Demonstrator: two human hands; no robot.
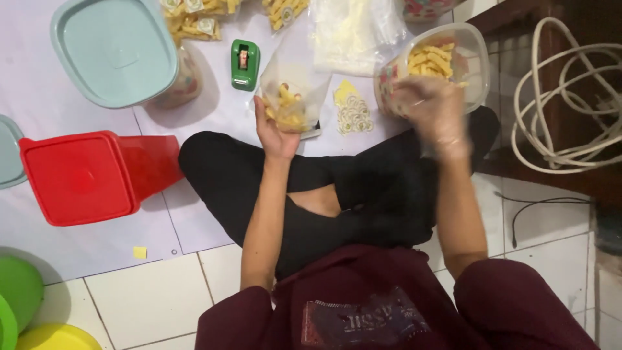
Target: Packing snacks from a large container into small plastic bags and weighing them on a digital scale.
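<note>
I sit cross-legged on the floor. My left hand (275, 133) holds a small clear plastic bag (291, 91) partly filled with yellow stick snacks. My right hand (433, 110), in a thin clear glove and blurred by motion, hovers at the near rim of a clear tub (476, 52) full of the same yellow snacks. Whether it holds snacks I cannot tell. A sheet of round stickers (353, 113) lies between the two hands.
A green tape dispenser (245, 63), a red lidded box (84, 175), a pale blue lid (113, 48), filled snack bags (194, 19), a stack of empty plastic bags (353, 29), green and yellow bowls (26, 311), and a coiled white cable (570, 97) surround me.
</note>
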